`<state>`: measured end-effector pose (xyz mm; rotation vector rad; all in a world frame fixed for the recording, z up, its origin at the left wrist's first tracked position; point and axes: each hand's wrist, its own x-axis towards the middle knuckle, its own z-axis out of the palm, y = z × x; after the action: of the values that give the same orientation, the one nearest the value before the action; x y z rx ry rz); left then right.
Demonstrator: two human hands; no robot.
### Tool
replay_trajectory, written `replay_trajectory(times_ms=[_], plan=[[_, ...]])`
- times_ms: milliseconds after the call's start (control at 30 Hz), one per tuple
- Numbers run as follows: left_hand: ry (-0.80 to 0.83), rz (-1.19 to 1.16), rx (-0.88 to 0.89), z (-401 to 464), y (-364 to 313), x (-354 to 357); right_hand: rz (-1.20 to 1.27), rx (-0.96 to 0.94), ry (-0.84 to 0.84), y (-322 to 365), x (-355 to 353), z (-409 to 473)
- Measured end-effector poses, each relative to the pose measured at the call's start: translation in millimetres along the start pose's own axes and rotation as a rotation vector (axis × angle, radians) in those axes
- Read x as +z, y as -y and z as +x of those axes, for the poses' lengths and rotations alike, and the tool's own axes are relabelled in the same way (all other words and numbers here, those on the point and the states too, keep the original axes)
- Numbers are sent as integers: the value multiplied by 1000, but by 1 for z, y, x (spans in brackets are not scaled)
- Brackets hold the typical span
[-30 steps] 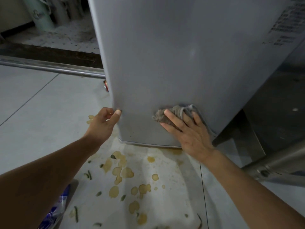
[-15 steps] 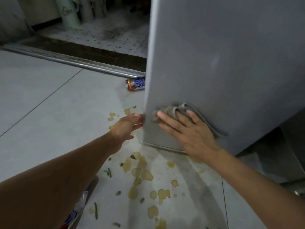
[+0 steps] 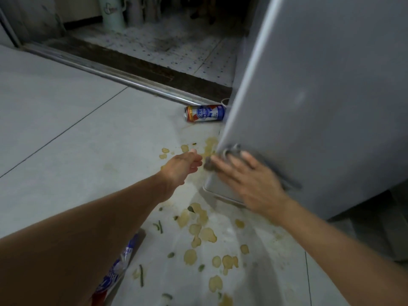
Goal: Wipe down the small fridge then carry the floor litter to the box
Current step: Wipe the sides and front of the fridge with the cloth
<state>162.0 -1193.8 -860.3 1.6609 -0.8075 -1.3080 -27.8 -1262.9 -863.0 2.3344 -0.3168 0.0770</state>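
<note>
The small grey fridge [image 3: 320,102] fills the right side of the view. My right hand [image 3: 249,180] presses a grey cloth [image 3: 229,152] flat against its lower left corner, fingers straight and blurred by motion. My left hand [image 3: 184,165] hovers just left of that corner with relaxed fingers, apart from the fridge and holding nothing. Litter lies on the tiled floor: a red, white and blue can [image 3: 205,113] on its side beside the fridge, several yellow chips [image 3: 199,230] and green bits [image 3: 160,226].
A crumpled blue and white wrapper [image 3: 122,259] lies by my left forearm. A metal door track [image 3: 123,77] crosses the floor behind, with a dotted mat [image 3: 176,47] and a pale green container [image 3: 111,11] beyond. The box is out of sight.
My view has swung left and the can has come into sight. My left hand let go of the fridge edge. My right hand slid the cloth left to the fridge's corner.
</note>
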Motion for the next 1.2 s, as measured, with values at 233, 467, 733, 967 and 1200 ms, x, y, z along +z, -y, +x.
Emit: replay_trajectory(times_ms=[233, 467, 733, 967, 1200], plan=[[-48, 2, -41, 9, 16, -10, -89, 134, -184, -12, -12, 37], [-92, -19, -27, 10, 31, -10, -130, -90, 178, 54, 31, 41], [-54, 15, 51, 13, 23, 1, -200, -329, 392, 90, 60, 34], [-35, 60, 167, 12, 8, 31, 103, -221, 480, 67, 62, -25], [-218, 448, 225, 22, 6, 53, 170, -162, 491, 41, 70, -98]])
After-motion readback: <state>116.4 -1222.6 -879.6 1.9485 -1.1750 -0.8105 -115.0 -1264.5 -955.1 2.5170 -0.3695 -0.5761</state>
